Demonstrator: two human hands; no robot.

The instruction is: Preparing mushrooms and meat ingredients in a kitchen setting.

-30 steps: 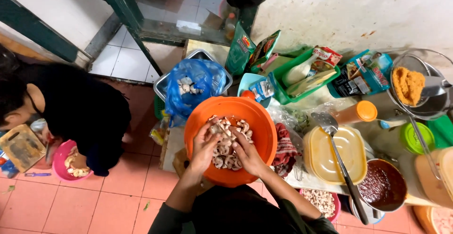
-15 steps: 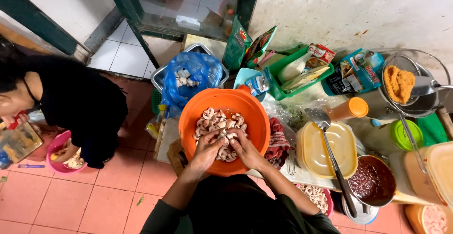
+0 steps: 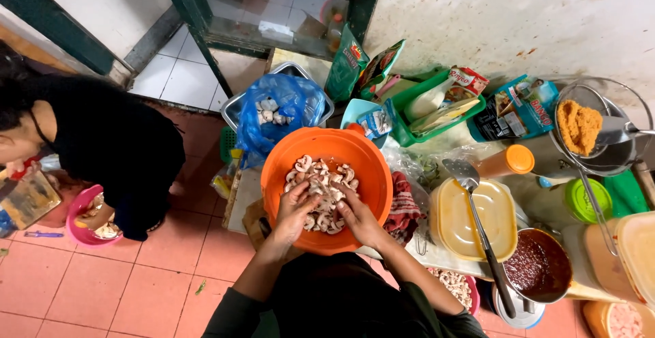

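A large orange bowl [image 3: 372, 164] sits in front of me, filled with pale sliced mushrooms [image 3: 321, 178]. My left hand [image 3: 295, 210] reaches in from the near rim, fingers curled into the mushroom pile. My right hand [image 3: 357, 216] is beside it, fingers also buried in the slices. Both hands grip mushroom pieces; their fingertips are partly hidden among them.
A person in black [image 3: 102, 147] crouches at left over a pink bowl [image 3: 80, 222]. A blue bag of mushrooms [image 3: 276, 116] lies in a tray behind the bowl. To the right: a yellow lidded tub [image 3: 477, 218], slotted spoon [image 3: 471, 195], pot of red sauce [image 3: 539, 266], green basket [image 3: 437, 106], strainer [image 3: 580, 126].
The view has shifted slightly. My hands stay in the bowl, working the mushrooms; the person at left has leaned further over toward the pink bowl.
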